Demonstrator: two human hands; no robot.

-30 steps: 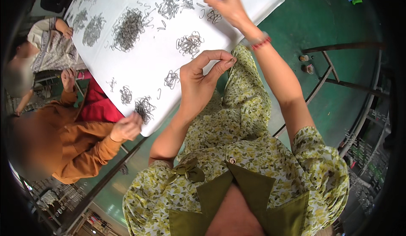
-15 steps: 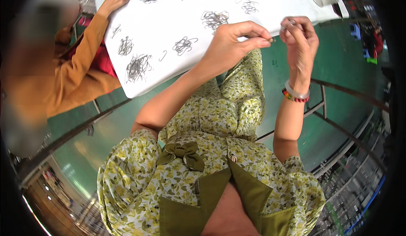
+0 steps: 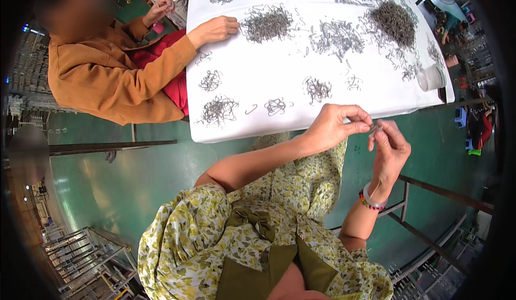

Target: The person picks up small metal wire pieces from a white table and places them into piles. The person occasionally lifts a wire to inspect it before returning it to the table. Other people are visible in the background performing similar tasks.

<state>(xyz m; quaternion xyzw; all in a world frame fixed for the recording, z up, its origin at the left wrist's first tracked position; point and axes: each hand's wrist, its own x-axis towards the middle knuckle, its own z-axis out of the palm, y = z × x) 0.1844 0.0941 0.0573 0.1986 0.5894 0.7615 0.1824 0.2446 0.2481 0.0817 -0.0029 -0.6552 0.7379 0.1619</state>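
In front of the white table's near edge, my two hands are raised close together over my lap. My left hand (image 3: 339, 126) is closed in a pinch, thumb against forefinger; what sits between the tips is too small to make out. Facing it, my right hand (image 3: 391, 147) has its fingers curled around small, thin grey metal pieces (image 3: 374, 130). Nearest on the white tabletop (image 3: 258, 69) lie small heaps of dark bent-wire hooks (image 3: 317, 89), with another small heap (image 3: 276, 106) left of my hands and a single hook (image 3: 251, 109) beside it.
Larger heaps of metal hooks (image 3: 393, 23) cover the far side, near a whitish translucent tub (image 3: 431, 78) at the right edge. At left, a co-worker in a brown jacket (image 3: 107, 85) reaches a hand (image 3: 217, 30) to a heap (image 3: 269, 23). Metal bars (image 3: 446, 192) cross the green floor (image 3: 161, 176).
The view has tilted up, showing more of the table and the co-worker. My hands have drawn closer together, fingertips nearly meeting, both still closed.
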